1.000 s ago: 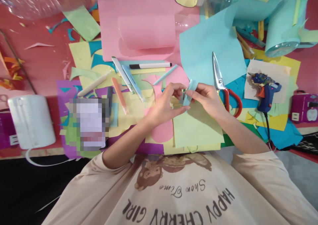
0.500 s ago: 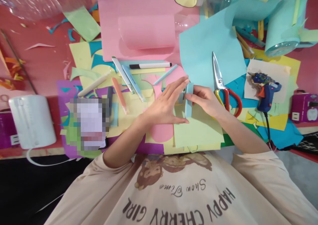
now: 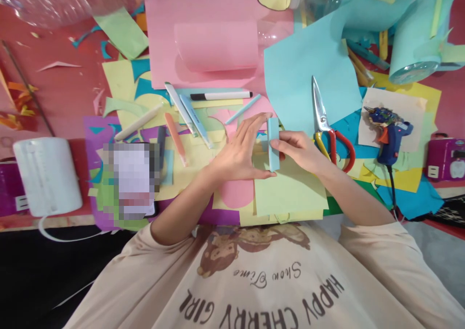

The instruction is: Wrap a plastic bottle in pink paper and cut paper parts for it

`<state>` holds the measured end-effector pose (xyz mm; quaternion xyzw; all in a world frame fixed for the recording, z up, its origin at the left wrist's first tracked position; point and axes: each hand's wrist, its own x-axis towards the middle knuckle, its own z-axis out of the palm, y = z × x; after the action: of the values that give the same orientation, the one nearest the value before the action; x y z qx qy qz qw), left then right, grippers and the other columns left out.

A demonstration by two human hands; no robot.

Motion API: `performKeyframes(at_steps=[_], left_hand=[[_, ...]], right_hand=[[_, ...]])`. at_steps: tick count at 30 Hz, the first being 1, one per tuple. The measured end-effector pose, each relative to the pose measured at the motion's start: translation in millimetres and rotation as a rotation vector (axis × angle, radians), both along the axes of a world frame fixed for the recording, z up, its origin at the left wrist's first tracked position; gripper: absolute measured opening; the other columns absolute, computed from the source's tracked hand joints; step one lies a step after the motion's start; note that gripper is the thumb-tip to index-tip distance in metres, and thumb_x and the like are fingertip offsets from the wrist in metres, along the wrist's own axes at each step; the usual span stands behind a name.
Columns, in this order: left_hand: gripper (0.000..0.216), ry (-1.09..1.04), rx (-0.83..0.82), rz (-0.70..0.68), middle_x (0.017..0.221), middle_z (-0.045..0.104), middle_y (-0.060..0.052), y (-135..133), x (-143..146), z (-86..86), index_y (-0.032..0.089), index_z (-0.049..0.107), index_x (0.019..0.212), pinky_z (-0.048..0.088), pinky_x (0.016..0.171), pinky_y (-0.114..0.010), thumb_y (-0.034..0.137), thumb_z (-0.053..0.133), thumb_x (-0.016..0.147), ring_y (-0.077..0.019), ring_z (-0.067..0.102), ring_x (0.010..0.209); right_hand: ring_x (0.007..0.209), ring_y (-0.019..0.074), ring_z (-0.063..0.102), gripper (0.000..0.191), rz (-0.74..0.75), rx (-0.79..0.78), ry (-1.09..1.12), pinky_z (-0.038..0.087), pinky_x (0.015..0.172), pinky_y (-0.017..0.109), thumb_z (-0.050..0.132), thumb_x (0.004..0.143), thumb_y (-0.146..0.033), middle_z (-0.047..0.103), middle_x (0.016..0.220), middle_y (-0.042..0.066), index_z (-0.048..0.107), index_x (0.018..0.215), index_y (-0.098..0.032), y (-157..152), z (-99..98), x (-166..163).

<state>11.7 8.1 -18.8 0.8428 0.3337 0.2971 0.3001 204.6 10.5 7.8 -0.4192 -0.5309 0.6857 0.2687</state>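
Note:
A small light-blue paper strip (image 3: 273, 143) stands upright between my two hands, above a pale green sheet (image 3: 288, 188). My right hand (image 3: 300, 150) pinches the strip from the right with thumb and fingers. My left hand (image 3: 240, 152) is stretched out flat beside it, fingers straight and together, with fingertips near the strip's top and the thumb under its lower end. A pink cut-out (image 3: 236, 193) lies under my left wrist.
Scissors with red-and-yellow handles (image 3: 325, 125) lie just right of my right hand. A blue glue gun (image 3: 388, 133) rests further right. Pens and markers (image 3: 189, 113) lie to the left. Pink (image 3: 203, 33) and light-blue (image 3: 308, 72) sheets lie behind. A white roll (image 3: 47, 176) sits far left.
My left hand went from pinching the strip to lying stretched out flat against it. The strip turned from tilted to upright and sits slightly higher.

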Motion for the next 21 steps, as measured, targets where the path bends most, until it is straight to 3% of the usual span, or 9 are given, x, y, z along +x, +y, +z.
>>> performKeyframes(at_steps=[6,10,15,17,19,21], left_hand=[[0.111,0.037,0.004,-0.010,0.143,0.039,-0.023,0.4,-0.9,1.5,0.020,0.011,0.147,0.037,0.105,-0.057,0.054,0.077,0.065,-0.0392,0.038,0.134],[0.108,0.055,-0.030,-0.032,0.145,0.035,-0.023,-2.0,-1.2,-0.5,0.019,0.008,0.148,0.035,0.107,-0.057,0.045,0.077,0.068,-0.0393,0.035,0.136],[0.112,-0.029,-0.200,-0.072,0.154,0.023,-0.018,-6.0,-0.5,-2.0,0.028,0.000,0.150,0.036,0.109,-0.057,0.043,0.076,0.069,-0.0379,0.027,0.142],[0.105,-0.144,-0.315,-0.112,0.153,0.027,-0.016,-5.5,0.7,-0.1,0.029,0.010,0.150,0.037,0.109,-0.054,0.049,0.074,0.070,-0.0365,0.031,0.141],[0.076,-0.268,-0.450,-0.104,0.143,0.044,-0.015,-3.3,2.4,3.3,0.026,0.034,0.142,0.041,0.107,-0.049,0.051,0.066,0.078,-0.0319,0.046,0.131],[0.045,-0.364,-0.596,-0.019,0.122,0.062,-0.012,-0.5,4.3,7.3,0.023,0.057,0.123,0.049,0.098,-0.040,0.049,0.058,0.086,-0.0252,0.059,0.113]], right_hand=[[0.056,0.0086,0.039,0.045,-0.023,0.084,-0.063,0.033,0.054,0.025,0.057,0.086,-0.052,0.038,0.059,-0.004,0.044,0.059,-0.019,-1.8,1.1,2.2],[0.057,0.0083,0.031,0.045,-0.034,0.138,-0.156,0.027,0.051,0.025,0.062,0.082,-0.054,0.033,0.061,-0.004,0.045,0.062,-0.018,-4.6,-0.6,1.9],[0.058,0.0086,0.031,0.042,-0.006,0.111,-0.120,0.027,0.051,0.024,0.063,0.079,-0.056,0.035,0.064,-0.003,0.051,0.069,-0.018,-4.4,-0.6,1.1],[0.057,0.0084,0.031,0.041,0.017,0.105,-0.103,0.027,0.051,0.024,0.061,0.081,-0.057,0.035,0.065,-0.003,0.052,0.071,-0.018,-4.2,0.8,1.1],[0.057,0.0082,0.030,0.041,0.037,0.125,-0.125,0.026,0.050,0.024,0.060,0.082,-0.056,0.034,0.064,-0.004,0.052,0.071,-0.018,-4.5,2.1,0.8],[0.056,0.0080,0.030,0.041,0.052,0.169,-0.163,0.024,0.049,0.024,0.060,0.083,-0.056,0.034,0.062,-0.004,0.050,0.068,-0.018,-5.2,2.9,0.1]])
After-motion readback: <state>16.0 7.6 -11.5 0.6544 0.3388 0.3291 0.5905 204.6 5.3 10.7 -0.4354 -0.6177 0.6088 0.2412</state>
